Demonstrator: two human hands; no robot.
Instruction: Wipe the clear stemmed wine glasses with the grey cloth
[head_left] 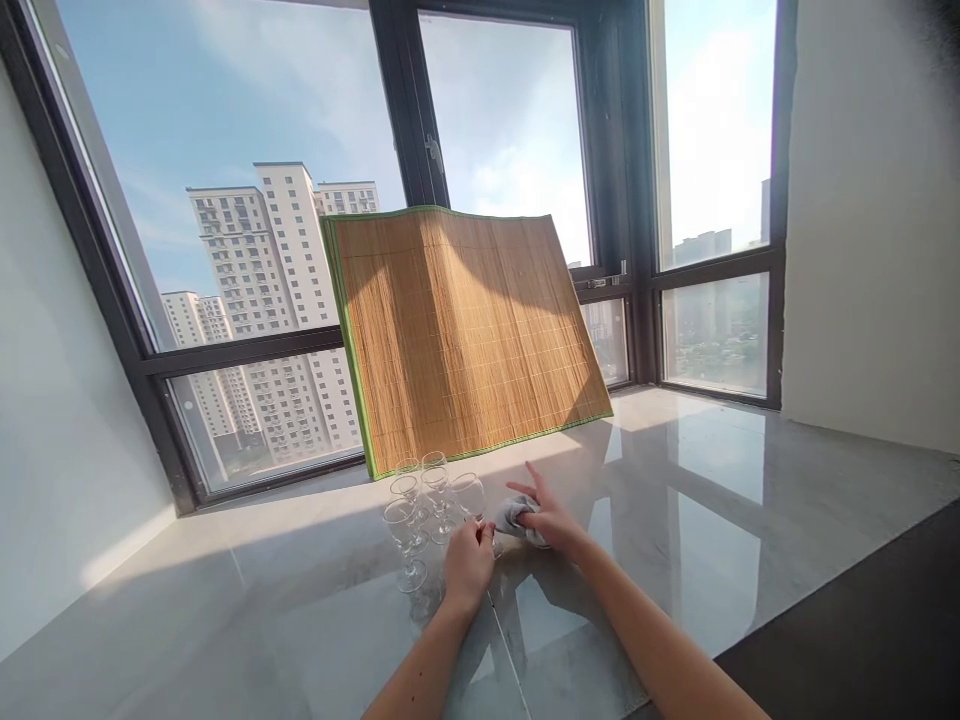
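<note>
Low over the counter, my left hand (470,562) is closed in a pinch at the stem of a clear stemmed wine glass (469,492). The fingers hide most of that stem; the bowl shows above them. Just to the right, my right hand (551,515) grips a crumpled grey cloth (516,515), with some fingers stretched out past it. The cloth's left edge comes close to my left fingertips; whether they touch is unclear. Several more wine glasses (405,530) stand upright in a cluster to the left of my left hand.
A bamboo mat (472,340) with green edging leans against the window frame (247,345) behind the glasses. The glossy grey tiled counter (300,620) carries strong reflections and ends in a diagonal edge at lower right. White walls (870,230) flank the windows.
</note>
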